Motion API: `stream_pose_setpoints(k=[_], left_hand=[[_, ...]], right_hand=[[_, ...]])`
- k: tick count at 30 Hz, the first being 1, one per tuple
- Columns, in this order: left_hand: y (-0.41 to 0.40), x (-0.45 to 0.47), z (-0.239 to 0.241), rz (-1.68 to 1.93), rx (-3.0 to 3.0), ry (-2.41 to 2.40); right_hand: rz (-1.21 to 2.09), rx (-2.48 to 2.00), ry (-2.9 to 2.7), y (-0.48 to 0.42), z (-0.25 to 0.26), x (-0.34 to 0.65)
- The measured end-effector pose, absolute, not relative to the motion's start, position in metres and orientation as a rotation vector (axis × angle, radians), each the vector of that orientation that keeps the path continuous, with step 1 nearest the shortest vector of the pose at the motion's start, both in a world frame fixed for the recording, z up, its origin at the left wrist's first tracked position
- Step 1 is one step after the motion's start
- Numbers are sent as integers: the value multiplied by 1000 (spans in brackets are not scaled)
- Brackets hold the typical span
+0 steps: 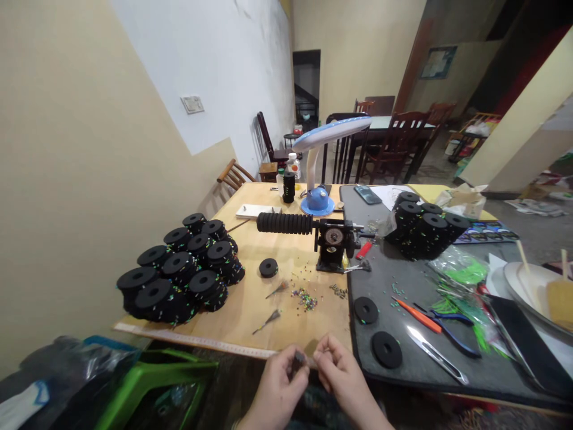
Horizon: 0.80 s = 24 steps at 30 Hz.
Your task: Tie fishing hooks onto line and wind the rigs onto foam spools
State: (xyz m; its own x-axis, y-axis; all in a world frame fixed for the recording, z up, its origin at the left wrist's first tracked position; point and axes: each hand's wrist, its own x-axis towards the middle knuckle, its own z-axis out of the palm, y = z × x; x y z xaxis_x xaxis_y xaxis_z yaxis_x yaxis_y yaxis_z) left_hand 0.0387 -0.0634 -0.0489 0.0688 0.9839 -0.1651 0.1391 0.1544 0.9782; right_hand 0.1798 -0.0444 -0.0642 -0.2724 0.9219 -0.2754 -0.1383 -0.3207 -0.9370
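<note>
My left hand (pixel 281 382) and my right hand (pixel 341 373) are close together at the table's front edge, both with fingers pinched. Whatever lies between the fingertips is too small to make out. Just beyond them is a pile of small coloured beads (pixel 305 298). Two small tufted pieces with thin tips (pixel 270 321) lie left of the beads. A black foam ring (pixel 268 267) rests farther back. Behind the beads stands a black winding device (pixel 333 242) with a row of black foam rings (pixel 285 223) on its shaft.
Stacks of black foam spools (pixel 179 266) fill the left side, and more stacks (pixel 427 224) stand on the grey mat (pixel 376 272). A blue lamp (pixel 317 202) is at the back. Blue-handled pliers (pixel 454 334), an orange-handled tool (pixel 418 315) and silver tweezers (pixel 436 353) lie right.
</note>
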Motion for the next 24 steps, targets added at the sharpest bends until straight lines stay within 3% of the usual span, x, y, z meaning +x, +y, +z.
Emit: stream_pose_setpoints(k=[24], left_hand=[[-52,31,-42,1057,1278,1343]], right_hand=[[1269,-1322,-1805,-45,-53,194]])
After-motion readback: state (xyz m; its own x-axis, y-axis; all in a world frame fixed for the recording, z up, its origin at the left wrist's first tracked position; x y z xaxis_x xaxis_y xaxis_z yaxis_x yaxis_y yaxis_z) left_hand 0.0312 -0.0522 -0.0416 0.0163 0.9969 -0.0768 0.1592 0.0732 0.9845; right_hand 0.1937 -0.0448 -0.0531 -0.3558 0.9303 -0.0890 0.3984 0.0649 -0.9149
